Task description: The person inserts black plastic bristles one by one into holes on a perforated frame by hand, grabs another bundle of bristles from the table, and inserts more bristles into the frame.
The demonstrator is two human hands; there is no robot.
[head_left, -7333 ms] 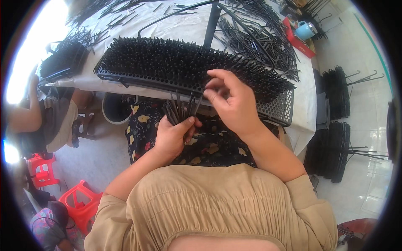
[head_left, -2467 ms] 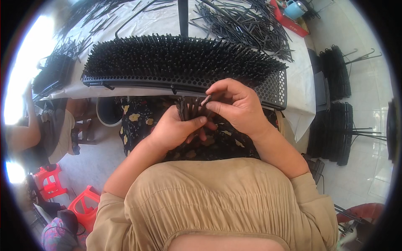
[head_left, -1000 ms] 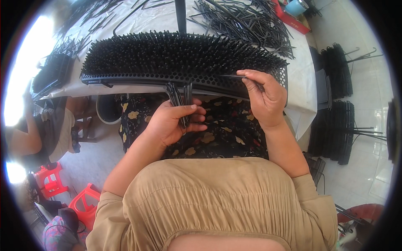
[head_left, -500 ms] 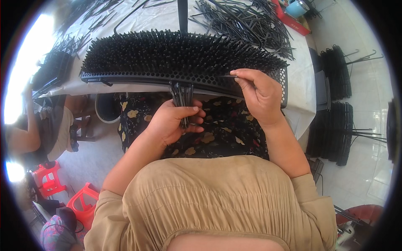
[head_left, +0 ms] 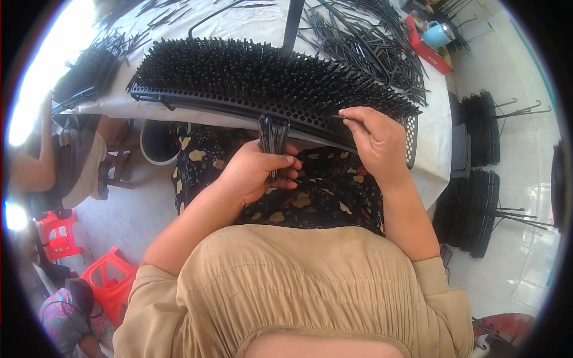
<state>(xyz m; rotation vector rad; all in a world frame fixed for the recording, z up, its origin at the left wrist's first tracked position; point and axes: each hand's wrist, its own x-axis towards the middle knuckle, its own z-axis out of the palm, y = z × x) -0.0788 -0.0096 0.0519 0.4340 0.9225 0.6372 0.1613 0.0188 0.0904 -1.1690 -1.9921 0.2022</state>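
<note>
In front of me lies a long black perforated rack point(head_left: 412, 138), its holes packed with several upright thin black strips point(head_left: 250, 74). A front row of holes and the right end show no strips. My left hand point(head_left: 253, 172) is closed round a bundle of thin black strips point(head_left: 274, 136), held upright just below the rack's front edge. At the rack's right front part, my right hand point(head_left: 382, 146) pinches one thin black strip point(head_left: 338, 116) between thumb and fingertips. That strip points left over the holes; whether its tip touches the rack cannot be made out.
Loose black strips point(head_left: 364, 48) are heaped on the white-covered table point(head_left: 439, 107) behind the rack. A blue mug point(head_left: 437, 34) stands by a red box point(head_left: 425, 51) at the far right. Black bundles point(head_left: 477, 203) are on the floor right. Left are red stools point(head_left: 110, 283) and another person's arm point(head_left: 36, 170).
The view has turned slightly, so the rack and table appear shifted right and tilted. Both hands keep their hold, the right still pinching a strip over the rack's front holes.
</note>
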